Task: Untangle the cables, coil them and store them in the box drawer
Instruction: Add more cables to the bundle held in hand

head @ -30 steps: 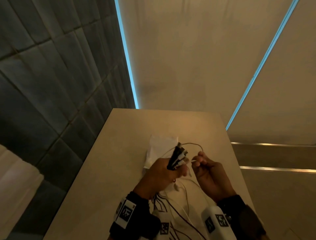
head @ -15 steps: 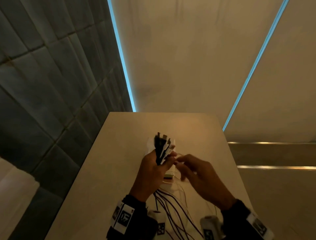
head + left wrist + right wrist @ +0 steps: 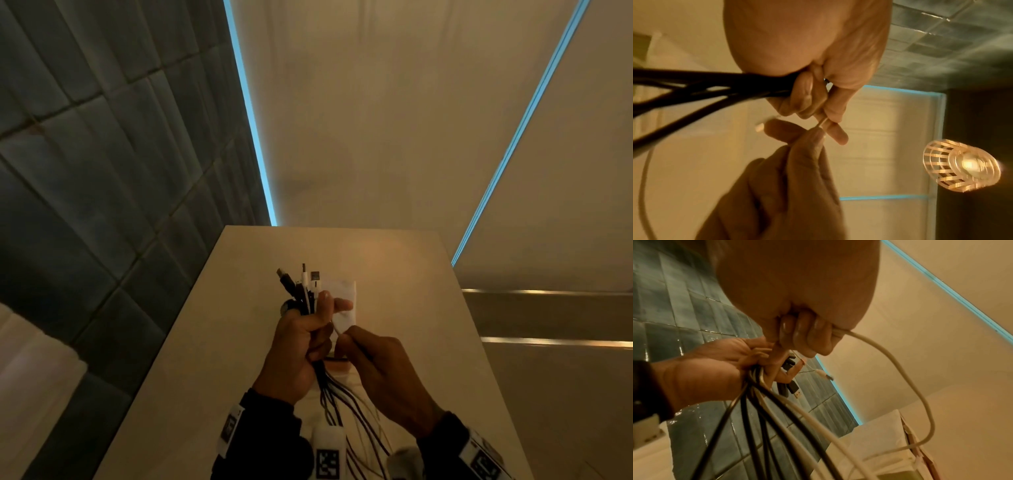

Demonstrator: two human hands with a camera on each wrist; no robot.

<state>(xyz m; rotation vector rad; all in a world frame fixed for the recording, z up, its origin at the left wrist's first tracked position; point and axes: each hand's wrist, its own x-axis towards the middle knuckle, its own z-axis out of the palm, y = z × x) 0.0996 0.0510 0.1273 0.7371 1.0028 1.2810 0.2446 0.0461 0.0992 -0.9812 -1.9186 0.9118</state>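
My left hand point(image 3: 301, 339) grips a bundle of black and white cables point(image 3: 337, 404) above the table, with the plug ends point(image 3: 299, 284) sticking up out of the fist. The cables hang down toward me below the fist. My right hand point(image 3: 373, 363) sits just right of it and grips a white cable point(image 3: 900, 369) that loops down in the right wrist view. Its fingertips point(image 3: 813, 134) meet the left hand's fingers around a thin white cable end. A white box point(image 3: 342, 301) lies on the table behind the hands, mostly hidden; I cannot see a drawer.
The beige table point(image 3: 212, 342) runs away from me to a cream wall. A grey tiled wall point(image 3: 102, 171) stands to its left. The table's right edge drops to a lower ledge with metal strips point(image 3: 548, 315). A caged lamp point(image 3: 962, 164) hangs overhead.
The left hand has lifted and turned the bundle so the plugs point up. The right hand has come in close against the left hand, below the plugs.
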